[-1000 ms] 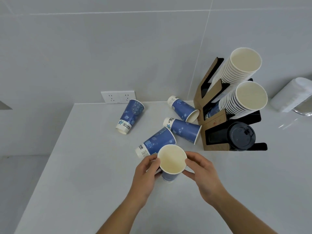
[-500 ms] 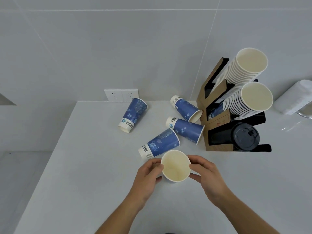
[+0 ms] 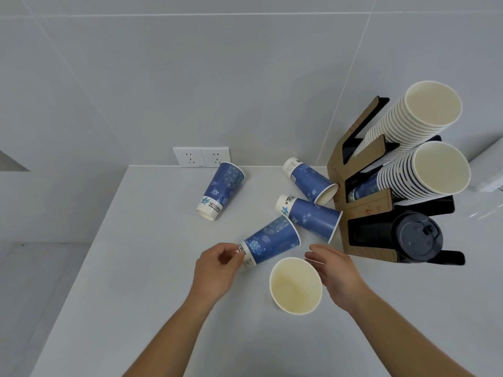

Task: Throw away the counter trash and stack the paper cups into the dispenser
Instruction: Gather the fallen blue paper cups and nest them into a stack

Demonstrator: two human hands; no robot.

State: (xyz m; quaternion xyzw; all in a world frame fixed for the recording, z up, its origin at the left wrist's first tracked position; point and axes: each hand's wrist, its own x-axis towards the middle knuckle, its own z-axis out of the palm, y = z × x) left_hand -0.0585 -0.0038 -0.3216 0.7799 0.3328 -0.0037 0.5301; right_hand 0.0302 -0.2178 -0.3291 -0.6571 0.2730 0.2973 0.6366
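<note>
My right hand (image 3: 336,276) holds an upright paper cup (image 3: 296,285) by its right side, a little above the counter; its cream inside faces me. My left hand (image 3: 217,268) pinches the white base rim of a blue cup (image 3: 269,242) that lies on its side. Three more blue cups lie on the counter: one by the wall socket (image 3: 220,190) and two next to the dispenser (image 3: 310,179), (image 3: 313,217). The brown and black cup dispenser (image 3: 364,210) stands at the right with two slanted cup stacks (image 3: 432,104), (image 3: 441,168) and a stack of black lids (image 3: 417,236).
The white counter (image 3: 136,268) ends at a left edge with floor below. A double wall socket (image 3: 201,157) sits on the tiled wall behind. A white object (image 3: 490,170) lies at the far right edge of the view.
My left hand let go of the upright cup and moved left to the base of the lying blue cup. The right hand kept the upright cup and brought it nearer to me.
</note>
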